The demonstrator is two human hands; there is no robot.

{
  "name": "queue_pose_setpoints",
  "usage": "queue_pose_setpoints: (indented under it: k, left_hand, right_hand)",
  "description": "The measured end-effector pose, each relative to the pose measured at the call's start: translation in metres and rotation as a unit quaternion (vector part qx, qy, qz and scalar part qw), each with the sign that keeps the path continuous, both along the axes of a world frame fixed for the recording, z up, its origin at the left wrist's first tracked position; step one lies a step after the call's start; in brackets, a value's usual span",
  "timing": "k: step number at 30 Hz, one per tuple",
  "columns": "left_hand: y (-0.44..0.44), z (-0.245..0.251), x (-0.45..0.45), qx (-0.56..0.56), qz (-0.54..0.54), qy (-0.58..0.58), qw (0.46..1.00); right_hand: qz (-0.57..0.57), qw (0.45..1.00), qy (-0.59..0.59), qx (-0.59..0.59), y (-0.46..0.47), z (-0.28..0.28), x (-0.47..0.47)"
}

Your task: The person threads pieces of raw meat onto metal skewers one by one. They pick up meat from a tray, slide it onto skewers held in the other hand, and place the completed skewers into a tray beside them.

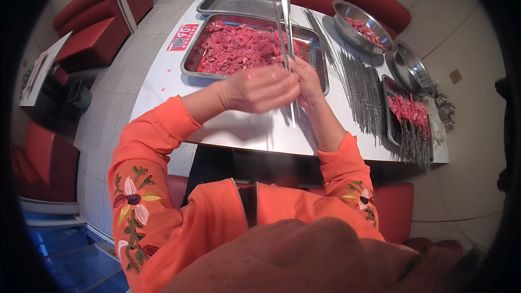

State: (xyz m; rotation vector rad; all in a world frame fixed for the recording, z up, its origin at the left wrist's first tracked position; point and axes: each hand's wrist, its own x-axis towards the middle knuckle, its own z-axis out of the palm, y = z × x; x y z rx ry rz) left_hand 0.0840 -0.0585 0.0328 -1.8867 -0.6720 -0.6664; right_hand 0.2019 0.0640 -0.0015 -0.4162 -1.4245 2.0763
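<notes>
Several thin metal skewers (286, 28) stand nearly upright in my right hand (308, 80), whose fingers close round their middle. My left hand (260, 88) is curled in front of the same skewers and is slightly blurred. Its fingertips are at the skewers, but what they grip is hidden. Just beyond both hands lies a steel tray (190, 59) heaped with strips of raw red meat (244, 47). The skewers' upper ends cross over this tray. Their lower ends show below my hands, above the white table (244, 130).
Another steel tray (244, 2) lies behind. Loose skewers (360, 89) spread to the right, near a steel bowl (340, 10) of meat and a second bowl (413, 69). A small tray (390, 130) holds meat-loaded skewers (411, 116). A red-and-white printed card (182, 37) lies left.
</notes>
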Motion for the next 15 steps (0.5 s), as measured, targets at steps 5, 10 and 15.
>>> queue_pose_setpoints:
  k: [5,10,15]
  left_hand:
    - [0.01,-0.032,0.0,-0.052,0.018,0.036,0.998]
    - [0.007,-0.022,-0.004,-0.117,0.002,-0.149,0.982]
    - [0.067,-0.007,-0.054,-0.275,-0.031,-0.761,0.586]
  right_hand:
    - [0.056,0.998,0.011,-0.006,0.007,-0.002,0.001]
    - [-0.017,1.0,0.015,0.013,0.011,-0.01,-0.004]
    - [0.093,0.995,-0.013,-0.036,-0.001,0.001,0.001]
